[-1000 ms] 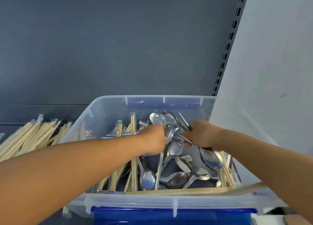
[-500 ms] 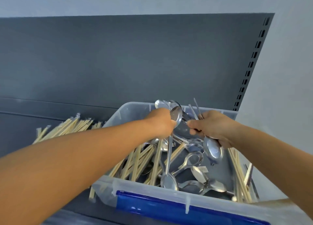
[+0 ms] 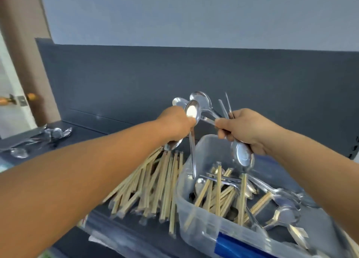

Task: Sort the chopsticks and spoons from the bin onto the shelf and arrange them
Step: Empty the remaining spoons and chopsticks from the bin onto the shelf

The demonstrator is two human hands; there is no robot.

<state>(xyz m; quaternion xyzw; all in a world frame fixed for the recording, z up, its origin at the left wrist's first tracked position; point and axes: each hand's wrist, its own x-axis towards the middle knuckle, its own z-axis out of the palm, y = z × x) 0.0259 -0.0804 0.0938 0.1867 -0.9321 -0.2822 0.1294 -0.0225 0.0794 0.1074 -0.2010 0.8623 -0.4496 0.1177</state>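
My left hand (image 3: pixel 175 122) grips a bunch of steel spoons (image 3: pixel 192 110), bowls sticking up above the fist and one long handle hanging down. My right hand (image 3: pixel 242 130) grips more spoons (image 3: pixel 241 156), one bowl hanging below the fist and thin handles poking up. Both fists are raised above the far left corner of the clear plastic bin (image 3: pixel 186 203), which holds mixed spoons and wooden chopsticks (image 3: pixel 219 195). A pile of wrapped chopsticks (image 3: pixel 155 184) lies on the dark shelf (image 3: pixel 93 133) left of the bin.
A heap of spoons (image 3: pixel 54 133) lies at the shelf's far left end. The dark back panel (image 3: pixel 174 75) rises behind the shelf. A door with a round knob (image 3: pixel 31 97) stands at the left edge. The bin has a blue clip (image 3: pixel 239 246) on its near rim.
Both hands have lifted out of the bin with their spoons and moved up and left. The view has swung left, showing the chopstick pile and the spoon heap on the shelf.
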